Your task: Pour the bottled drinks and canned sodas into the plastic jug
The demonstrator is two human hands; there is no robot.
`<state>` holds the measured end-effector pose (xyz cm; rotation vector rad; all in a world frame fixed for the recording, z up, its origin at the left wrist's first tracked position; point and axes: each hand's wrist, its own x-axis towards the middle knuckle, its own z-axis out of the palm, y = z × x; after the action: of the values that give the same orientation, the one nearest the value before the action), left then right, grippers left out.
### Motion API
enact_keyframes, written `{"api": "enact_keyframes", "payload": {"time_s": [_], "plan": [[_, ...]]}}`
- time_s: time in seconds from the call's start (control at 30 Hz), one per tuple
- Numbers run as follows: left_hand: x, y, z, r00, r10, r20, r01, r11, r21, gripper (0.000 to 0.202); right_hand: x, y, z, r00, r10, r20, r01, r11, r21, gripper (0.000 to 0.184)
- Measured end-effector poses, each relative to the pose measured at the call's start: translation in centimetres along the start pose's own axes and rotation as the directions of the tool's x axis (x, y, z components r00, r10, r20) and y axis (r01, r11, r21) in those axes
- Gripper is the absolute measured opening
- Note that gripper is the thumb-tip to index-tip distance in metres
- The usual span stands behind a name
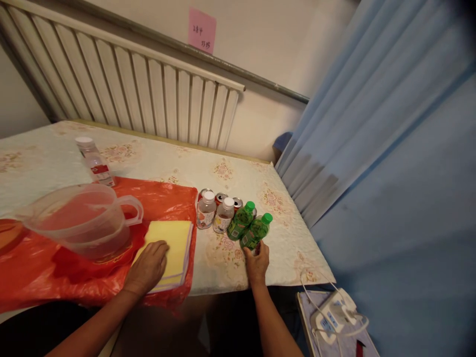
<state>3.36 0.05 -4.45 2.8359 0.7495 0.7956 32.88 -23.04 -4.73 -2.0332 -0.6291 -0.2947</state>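
My right hand (256,263) grips the base of a green bottle with a green cap (256,231) at the right end of a row of drinks. Beside it stands a second green bottle (241,219), then two small white-capped bottles (223,215) (206,209), with red cans (221,198) behind them. My left hand (148,267) rests palm down, fingers together, on a folded yellow cloth (174,248) that lies on a red plastic bag (163,198).
A clear plastic jug (84,220) stands on the red bag, with a clear water bottle (94,161) behind it. The table (238,173) has a floral cover. A radiator (148,84) runs along the wall; blue curtains (390,148) hang right. A white power strip (332,315) lies lower right.
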Motion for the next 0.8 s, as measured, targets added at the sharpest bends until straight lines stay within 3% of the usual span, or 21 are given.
{"api": "enact_keyframes", "payload": {"time_s": [0.43,0.8], "plan": [[-0.17,-0.05,0.3,0.999,0.034,-0.024,-0.033,0.999,0.039,0.023,-0.07,0.17,0.35,0.998,0.015,-0.067,-0.014,1.0,0.021,0.051],[-0.26,-0.07,0.36,0.999,0.027,-0.044,-0.026,0.999,0.026,0.022,-0.05,0.29,0.33,0.998,0.029,-0.054,-0.025,0.998,0.064,0.049]]}}
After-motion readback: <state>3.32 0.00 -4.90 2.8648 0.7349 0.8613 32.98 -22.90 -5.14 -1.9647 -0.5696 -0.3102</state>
